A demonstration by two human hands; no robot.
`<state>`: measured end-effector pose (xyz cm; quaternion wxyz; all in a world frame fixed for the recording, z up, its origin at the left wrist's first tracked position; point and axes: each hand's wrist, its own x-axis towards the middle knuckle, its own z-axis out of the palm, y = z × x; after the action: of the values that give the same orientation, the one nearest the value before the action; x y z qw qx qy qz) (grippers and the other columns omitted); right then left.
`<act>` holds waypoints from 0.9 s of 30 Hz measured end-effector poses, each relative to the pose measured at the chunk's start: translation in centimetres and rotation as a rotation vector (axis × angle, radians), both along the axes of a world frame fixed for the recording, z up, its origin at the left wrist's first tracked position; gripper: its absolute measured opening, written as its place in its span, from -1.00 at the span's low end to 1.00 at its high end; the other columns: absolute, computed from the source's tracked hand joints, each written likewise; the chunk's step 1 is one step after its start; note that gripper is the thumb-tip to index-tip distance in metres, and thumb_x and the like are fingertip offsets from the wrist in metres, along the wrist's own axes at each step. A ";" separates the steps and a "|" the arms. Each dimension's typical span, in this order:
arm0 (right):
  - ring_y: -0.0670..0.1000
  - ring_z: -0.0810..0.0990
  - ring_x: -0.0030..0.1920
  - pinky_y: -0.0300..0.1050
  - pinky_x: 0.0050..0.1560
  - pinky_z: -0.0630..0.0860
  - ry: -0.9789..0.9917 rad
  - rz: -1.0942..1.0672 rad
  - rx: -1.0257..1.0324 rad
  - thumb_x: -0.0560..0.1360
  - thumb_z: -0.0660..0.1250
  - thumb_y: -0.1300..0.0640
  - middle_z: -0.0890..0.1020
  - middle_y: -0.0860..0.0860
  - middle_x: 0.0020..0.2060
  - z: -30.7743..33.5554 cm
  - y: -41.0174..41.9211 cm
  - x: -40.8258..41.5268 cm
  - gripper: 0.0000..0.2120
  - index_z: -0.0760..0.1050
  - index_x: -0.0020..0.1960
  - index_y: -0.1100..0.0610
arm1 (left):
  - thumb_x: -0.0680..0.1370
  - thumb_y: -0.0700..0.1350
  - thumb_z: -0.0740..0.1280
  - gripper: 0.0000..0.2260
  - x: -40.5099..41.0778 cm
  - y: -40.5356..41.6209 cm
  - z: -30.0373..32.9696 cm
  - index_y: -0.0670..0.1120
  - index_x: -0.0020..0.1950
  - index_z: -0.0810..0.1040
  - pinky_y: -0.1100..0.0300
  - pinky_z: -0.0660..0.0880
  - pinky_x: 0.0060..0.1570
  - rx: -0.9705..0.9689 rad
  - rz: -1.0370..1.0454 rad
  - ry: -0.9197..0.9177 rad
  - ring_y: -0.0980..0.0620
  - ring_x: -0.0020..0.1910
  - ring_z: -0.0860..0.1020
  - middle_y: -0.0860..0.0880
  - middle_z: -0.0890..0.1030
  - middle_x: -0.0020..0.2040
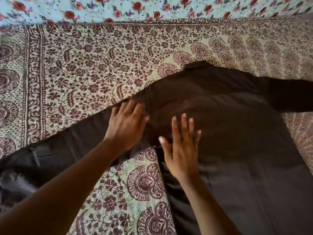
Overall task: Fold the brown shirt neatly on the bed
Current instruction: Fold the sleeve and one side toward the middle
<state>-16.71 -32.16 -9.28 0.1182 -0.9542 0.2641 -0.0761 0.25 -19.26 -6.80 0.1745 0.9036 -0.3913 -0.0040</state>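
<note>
a dark brown shirt of smooth, slightly shiny woven cloth [228, 119] lies spread flat on the bed, with its back side up and its collar [199, 65] pointing away from the person. the body of the shirt fills the right and lower right part of the view, a wide plain rectangle with only soft shallow creases. one long sleeve [55, 150] runs out to the left and downward as a narrow tapering band, and its cloth shows a few sharper wrinkles and a pale gloss near the cuff end. the other sleeve [291, 95] goes out to the right edge of the view and looks blurred there.

the bed is covered by a cream cotton bedspread printed with dense maroon flowers, vines and round fan shapes [101, 68], and it has a striped ornamental border on the left. beyond it, at the far edge, lies a light blue sheet with red roses [118, 9].

the person's left hand [127, 122] rests palm down on the shoulder seam where the left sleeve joins the body; its fingers [133, 106] are close together and reach over the upper edge of the cloth, without pinching it. the right hand [181, 150] is flat over the side of the shirt near the armpit, its fingers [184, 122] spread wide apart and straight. whether this palm presses on the cloth or hovers just above it cannot be told. both forearms are bare.
</note>
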 end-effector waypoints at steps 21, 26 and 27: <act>0.25 -0.30 0.64 0.49 0.54 -0.23 0.309 0.349 -0.068 0.52 -0.24 -0.55 -0.16 0.21 0.66 -0.9 14.4 11.9 -0.02 -0.15 0.69 0.11 | 0.60 0.44 -0.17 -0.22 -0.9 26.9 -2.6 0.02 0.69 -0.16 -0.17 0.02 0.62 0.331 0.309 0.091 -0.04 0.68 -0.09 0.02 -0.10 0.70; 0.29 -0.33 0.63 0.53 0.52 -0.21 0.338 0.593 -0.079 0.55 -0.23 -0.51 -0.21 0.21 0.66 -1.1 22.6 12.2 -0.09 -0.17 0.69 0.06 | 0.61 0.40 -0.12 -0.25 -2.5 33.6 -2.6 0.01 0.70 -0.12 -0.19 0.06 0.60 0.270 0.437 0.122 -0.08 0.68 -0.05 0.01 -0.06 0.70; 0.25 -0.34 0.63 0.52 0.53 -0.18 0.329 0.673 -0.088 0.57 -0.22 -0.49 -0.24 0.17 0.66 -1.1 23.4 12.3 -0.12 -0.19 0.69 0.05 | 0.62 0.39 -0.11 -0.25 -3.1 35.0 -2.6 0.01 0.70 -0.12 -0.19 0.06 0.60 0.258 0.467 0.129 -0.07 0.68 -0.07 0.02 -0.08 0.70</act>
<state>-4.46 -8.81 -10.35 0.0516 -0.9912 -0.0525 0.1101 -2.80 15.72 -9.44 0.0787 0.9819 -0.1566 -0.0712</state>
